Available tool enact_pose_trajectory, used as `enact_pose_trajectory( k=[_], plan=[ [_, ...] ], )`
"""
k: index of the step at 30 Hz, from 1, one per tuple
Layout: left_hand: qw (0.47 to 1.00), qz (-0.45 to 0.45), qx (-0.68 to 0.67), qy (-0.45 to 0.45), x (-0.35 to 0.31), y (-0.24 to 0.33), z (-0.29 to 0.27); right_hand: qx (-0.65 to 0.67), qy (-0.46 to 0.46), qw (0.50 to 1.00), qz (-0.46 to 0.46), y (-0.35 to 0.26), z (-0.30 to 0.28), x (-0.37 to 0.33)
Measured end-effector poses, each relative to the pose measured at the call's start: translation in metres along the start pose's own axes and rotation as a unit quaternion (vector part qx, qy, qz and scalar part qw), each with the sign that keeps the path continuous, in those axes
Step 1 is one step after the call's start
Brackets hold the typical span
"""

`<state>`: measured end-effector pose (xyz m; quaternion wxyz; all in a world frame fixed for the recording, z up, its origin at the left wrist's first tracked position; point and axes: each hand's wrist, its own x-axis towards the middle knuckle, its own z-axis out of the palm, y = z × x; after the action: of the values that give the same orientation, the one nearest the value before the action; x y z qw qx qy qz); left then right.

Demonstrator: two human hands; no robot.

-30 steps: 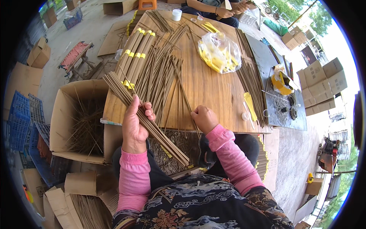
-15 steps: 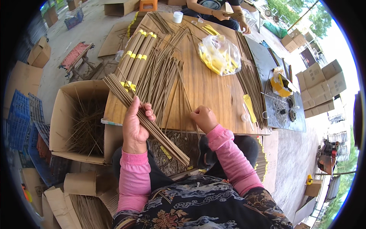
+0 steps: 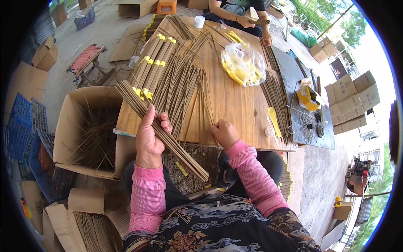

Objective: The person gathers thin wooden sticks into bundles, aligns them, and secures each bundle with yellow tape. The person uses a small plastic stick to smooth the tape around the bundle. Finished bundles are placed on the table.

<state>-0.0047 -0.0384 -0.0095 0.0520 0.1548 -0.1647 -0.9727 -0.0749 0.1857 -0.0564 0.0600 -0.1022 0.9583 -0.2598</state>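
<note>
My left hand (image 3: 150, 140) is closed around a slanting bunch of brown incense sticks (image 3: 184, 158), its thumb lying along the top. The lower end of the bunch hangs past the table's front edge, above my lap. Near that edge, my right hand (image 3: 226, 134) has its fingers pinched together on a single incense stick (image 3: 206, 103), which slants up the table and pokes out below the hand. A spread of loose incense sticks (image 3: 179, 94) lies between the hands and farther back. To its left are incense bundles (image 3: 153, 67) with yellow bands.
A clear bag of yellow strips (image 3: 241, 63) sits on the wooden table (image 3: 235, 107). More sticks (image 3: 275, 98) line its right side, beside a dark board (image 3: 304, 122). A carton of sticks (image 3: 67, 138) stands at the left. Across the table, a co-worker's hands (image 3: 247, 22) hold sticks.
My right hand has come very slightly nearer to me, still pinching the stick. My left hand keeps its hold. The co-worker's lower hand has moved down toward the table edge.
</note>
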Motion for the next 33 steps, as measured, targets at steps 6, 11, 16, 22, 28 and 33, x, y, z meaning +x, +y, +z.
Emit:
enact_pose_trajectory(
  k=[6,11,16,22,28,33],
  plan=[
    [1.0,0.002,-0.008,0.008,-0.002,0.003,-0.001,0.202,-0.077,0.974,0.065,0.0,-0.02,-0.003],
    [1.0,0.007,-0.009,0.015,-0.005,0.004,0.001,0.332,-0.137,0.93,0.075,-0.019,-0.046,-0.012],
    [1.0,0.006,-0.017,0.017,-0.005,0.004,0.0,0.414,-0.161,0.891,0.09,-0.028,-0.06,-0.019],
    [1.0,0.006,-0.019,0.018,-0.004,0.002,-0.004,0.439,-0.201,0.874,0.048,-0.05,-0.073,-0.034],
    [0.999,0.015,0.021,0.026,-0.003,-0.005,-0.005,0.406,-0.281,0.869,0.026,-0.078,-0.072,-0.054],
    [0.999,0.012,0.037,0.012,-0.007,-0.007,0.0,0.373,-0.273,0.886,-0.037,-0.088,-0.065,-0.056]
  ],
)
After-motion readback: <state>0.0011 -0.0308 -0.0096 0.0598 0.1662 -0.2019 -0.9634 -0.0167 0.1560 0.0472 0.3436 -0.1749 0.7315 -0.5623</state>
